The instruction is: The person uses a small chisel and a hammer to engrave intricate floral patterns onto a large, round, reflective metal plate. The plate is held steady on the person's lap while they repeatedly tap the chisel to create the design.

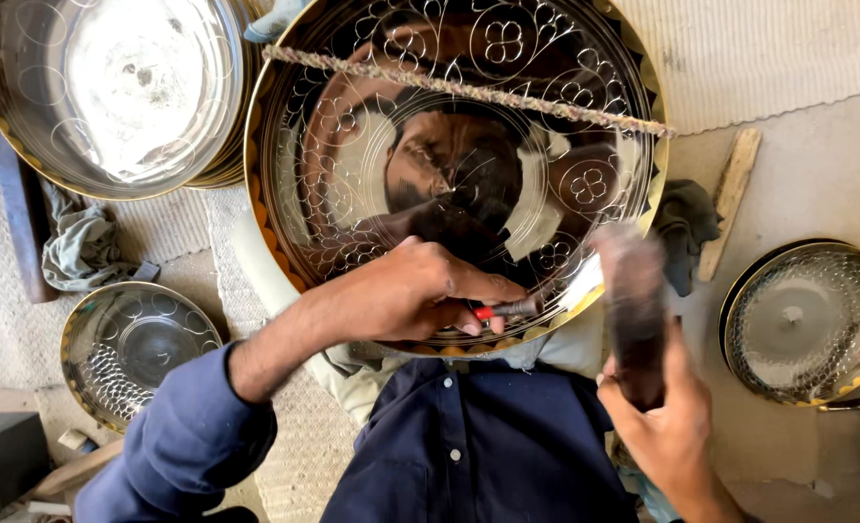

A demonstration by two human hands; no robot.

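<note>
A large round engraved brass tray, polished to a mirror and cut with clover-and-loop patterns, leans on the person's lap above the dark blue shirt, with a braided cord stretched across its upper part. The left hand rests on the tray's lower rim, fingers pressed together and pinching a thin red-tipped metal chisel whose point sits on the gold scalloped border. The right hand is wrapped around the handle of a dark wooden mallet, which is raised just beside the chisel and smeared with motion blur.

The step in hand looks like chasing the border pattern: tool set, striker mid-swing. The next stroke seems to call for a square hit on the chisel head while the left hand holds the tip steady on its line.

On the floor lie a plain steel tray at the upper left, a small patterned dish at the left and a hammered round dish at the right, beside a flat wooden stick.

The chisel's shaft is mostly hidden inside the fist, the mallet's head shape is lost in blur, and the reflection in the tray is too warped to read.
</note>
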